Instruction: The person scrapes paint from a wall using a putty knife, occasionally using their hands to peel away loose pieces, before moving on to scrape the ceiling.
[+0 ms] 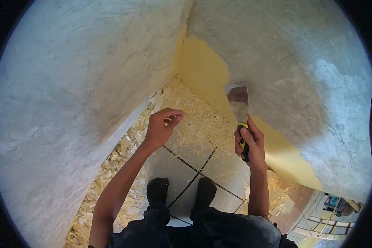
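My right hand is wrapped round the black and yellow handle of a putty knife. The knife's wide metal blade points up against the right wall, by the ragged border between yellow paint and bare grey plaster. To the left, my left hand hovers over the floor near the corner, thumb and forefinger pinched together. Whatever sits between those fingertips is too small to make out. Yellow paint flakes cover the floor below it.
The left wall is scraped grey. Thick flakes lie heaped along its foot. My dark-socked feet stand on grey tiles with dark joints. A ladder-like frame lies at the lower right.
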Motion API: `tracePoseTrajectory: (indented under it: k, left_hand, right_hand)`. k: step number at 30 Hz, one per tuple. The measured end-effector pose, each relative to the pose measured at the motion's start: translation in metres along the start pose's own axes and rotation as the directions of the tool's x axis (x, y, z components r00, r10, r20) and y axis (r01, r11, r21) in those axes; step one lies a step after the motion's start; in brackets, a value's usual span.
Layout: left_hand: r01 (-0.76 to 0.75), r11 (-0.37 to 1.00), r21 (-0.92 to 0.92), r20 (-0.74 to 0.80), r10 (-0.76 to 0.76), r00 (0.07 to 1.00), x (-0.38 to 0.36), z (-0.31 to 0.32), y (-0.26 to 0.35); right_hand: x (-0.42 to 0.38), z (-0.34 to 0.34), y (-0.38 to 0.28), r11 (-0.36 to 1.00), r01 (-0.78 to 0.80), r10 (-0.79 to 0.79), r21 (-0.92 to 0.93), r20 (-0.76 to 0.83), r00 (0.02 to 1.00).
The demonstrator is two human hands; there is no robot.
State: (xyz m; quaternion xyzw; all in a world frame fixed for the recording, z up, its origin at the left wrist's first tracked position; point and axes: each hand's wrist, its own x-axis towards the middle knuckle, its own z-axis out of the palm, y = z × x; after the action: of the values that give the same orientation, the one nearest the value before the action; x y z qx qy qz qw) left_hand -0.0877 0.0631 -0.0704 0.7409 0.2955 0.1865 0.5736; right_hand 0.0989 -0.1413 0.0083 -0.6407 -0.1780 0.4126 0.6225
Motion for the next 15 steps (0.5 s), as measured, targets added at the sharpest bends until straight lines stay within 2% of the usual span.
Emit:
tracePoseTrajectory:
  k: [3,7,10,15]
  left_hand:
    - [0.033,0.999,-0.023,0.011,-0.033,0.999,-0.004,0.004,0.005]
    - [0.034,0.999,-0.043,-0.003,-0.034,0.999,-0.004,0.008,0.010]
    - [0.029,0.999,-0.032,0.005,-0.029,1.000,-0.005,0.009,0.014]
    - [-0.003,1.000,-0.001,0.020,0.003,1.000,-0.005,0.008,0.010]
  right_hand:
    - [0.003,0.002,0.000,0.997,0.068,-0.067,0.034,-0.022,0.997]
    - [-0.001,0.002,-0.008,0.999,0.047,-0.047,0.010,-0.036,0.998]
    - [-0.001,-0.002,-0.009,0.998,0.041,-0.041,-0.055,0.015,0.999]
    - [-0.001,0.003,-0.013,0.997,0.031,-0.035,-0.073,-0.050,0.998]
